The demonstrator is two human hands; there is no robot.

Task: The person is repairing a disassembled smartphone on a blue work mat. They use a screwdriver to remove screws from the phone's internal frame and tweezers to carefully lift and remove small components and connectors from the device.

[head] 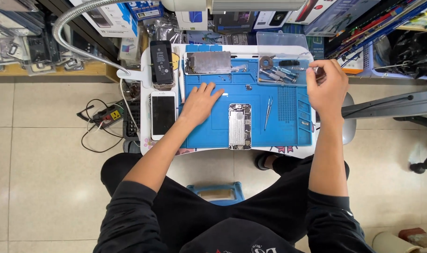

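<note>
Where the tiled floor [44,154] spreads out beneath everything, a small white counter [145,70] stands over the person's lap, and nearly all of its top is covered by a blue work mat [222,126]. On the bare strip of counter left of the mat lies a white phone [163,115], face up with a dark screen, and just above it a black phone [162,63]. At the mat's upper edge sits a metal backing plate [208,62], and in the tray recess to its right lie several small screwdrivers [276,74] in a loose cluster. Low on the mat, near its front edge, lies an opened phone body [240,126], its inner parts showing; it is apart from both hands. Slim tweezers [268,112] lie just to its right, slanted.

The left hand [199,104] rests palm down on the mat, fingers spread flat and holding nothing, between the white phone and the opened phone body. The right hand [326,86] is raised over the mat's upper right corner, beside the screwdrivers, its fingers curled together around something small and pale near the thumb; what it is cannot be made out. A power strip [109,115] with tangled black cables lies on the floor at the left.
</note>
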